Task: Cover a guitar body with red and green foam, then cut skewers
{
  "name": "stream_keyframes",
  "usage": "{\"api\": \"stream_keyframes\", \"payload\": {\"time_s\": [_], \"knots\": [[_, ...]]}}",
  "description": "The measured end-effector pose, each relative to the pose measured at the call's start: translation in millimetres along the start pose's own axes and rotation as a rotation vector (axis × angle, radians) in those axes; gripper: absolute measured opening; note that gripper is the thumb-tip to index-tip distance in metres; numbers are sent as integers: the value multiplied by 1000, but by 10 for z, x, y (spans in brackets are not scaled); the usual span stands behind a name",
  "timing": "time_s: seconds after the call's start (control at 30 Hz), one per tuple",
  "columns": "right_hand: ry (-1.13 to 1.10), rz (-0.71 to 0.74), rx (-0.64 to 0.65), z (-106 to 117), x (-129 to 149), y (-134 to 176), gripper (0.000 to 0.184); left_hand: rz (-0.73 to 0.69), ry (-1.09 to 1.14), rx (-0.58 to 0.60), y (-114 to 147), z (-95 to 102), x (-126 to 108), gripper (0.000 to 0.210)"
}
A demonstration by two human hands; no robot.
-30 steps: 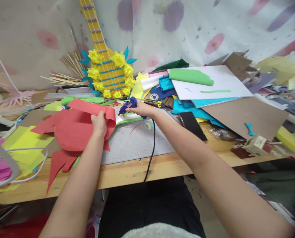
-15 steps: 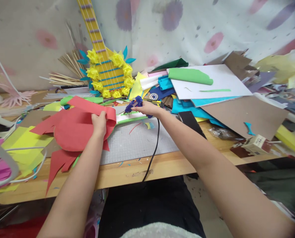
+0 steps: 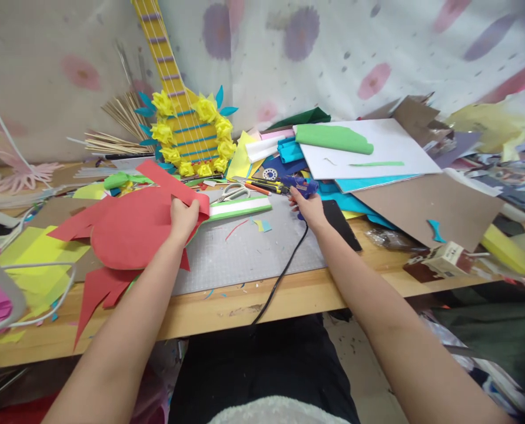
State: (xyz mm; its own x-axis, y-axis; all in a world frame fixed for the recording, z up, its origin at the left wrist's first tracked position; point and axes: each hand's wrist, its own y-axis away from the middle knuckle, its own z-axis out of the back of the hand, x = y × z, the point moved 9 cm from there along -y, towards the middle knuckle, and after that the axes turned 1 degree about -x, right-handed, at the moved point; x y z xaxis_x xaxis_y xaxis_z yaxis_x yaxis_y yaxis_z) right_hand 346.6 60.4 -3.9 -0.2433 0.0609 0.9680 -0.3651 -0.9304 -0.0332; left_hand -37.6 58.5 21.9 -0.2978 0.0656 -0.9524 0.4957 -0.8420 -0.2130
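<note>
My left hand (image 3: 184, 219) is closed on the curled end of a red paper strip, at the right side of a red paper cutout (image 3: 128, 227). From under that curl a white strip with green edges (image 3: 240, 208) reaches right across the grey cutting mat (image 3: 249, 247). My right hand (image 3: 307, 207) grips a blue glue gun (image 3: 304, 186) above the mat's right part, and its black cord (image 3: 284, 277) hangs over the table edge. Scissors (image 3: 236, 192) lie just behind the strip, beside an orange pen (image 3: 258, 188).
A yellow paper guitar with flowers (image 3: 196, 132) stands against the wall. White board (image 3: 364, 162) and brown board (image 3: 425, 206) are stacked at right. A black phone (image 3: 339, 227) lies by my right wrist. Yellow paper sheets (image 3: 46, 253) and a white cable (image 3: 70, 282) are at left.
My right hand has carried the glue gun right, away from the white and green strip, uncovering the scissors. My left hand stays on the red paper.
</note>
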Motion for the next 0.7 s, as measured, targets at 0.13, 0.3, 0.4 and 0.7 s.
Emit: {"api": "stream_keyframes", "payload": {"time_s": [0.13,0.3,0.4,0.7], "knots": [[47,-32,-109,82,-207,22,39,-104,-73,51,56,-125,-178,25],[145,28,-103,20,-267,-8,47,-137,-279,126,158,-268,-299,22],[153,82,-140,47,-282,-33,51,-177,-488,289,272,-420,-335,30],[208,108,-161,80,-244,12,50,-530,-784,594,542,-704,-424,61]]}}
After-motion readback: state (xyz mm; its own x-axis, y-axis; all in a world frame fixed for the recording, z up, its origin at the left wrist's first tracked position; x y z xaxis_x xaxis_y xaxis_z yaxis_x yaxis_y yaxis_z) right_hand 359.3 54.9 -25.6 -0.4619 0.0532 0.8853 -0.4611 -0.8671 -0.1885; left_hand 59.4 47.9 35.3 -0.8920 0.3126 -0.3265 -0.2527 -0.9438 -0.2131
